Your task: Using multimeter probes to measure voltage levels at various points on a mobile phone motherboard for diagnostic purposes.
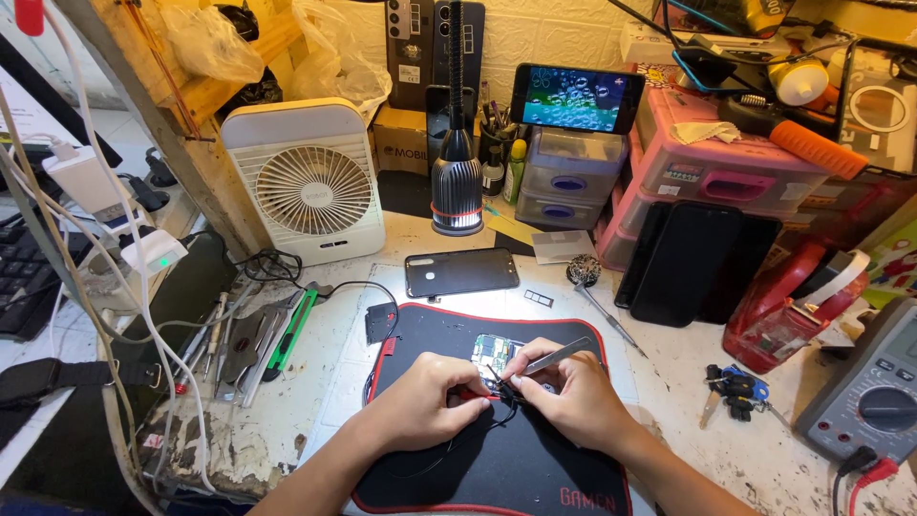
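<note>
My left hand [420, 406] pinches a red-tipped test probe [475, 393] over a black mat with red edging [497, 468]. My right hand [573, 397] grips metal tweezers [557, 357], with a second black probe lead beneath it. Both tips meet at a small opened phone circuit board [493, 350] lying on the mat, partly hidden by my fingers. A black lead curls across the mat under my hands.
A dark phone back panel [460, 272] lies beyond the mat, a screwdriver [600, 306] to its right. White desk fan [308, 182] at back left, lamp [457, 182] behind. Hand tools [244, 344] lie left; multimeter [874, 397] and keys [728, 387] right. Pink drawers [726, 162] at back right.
</note>
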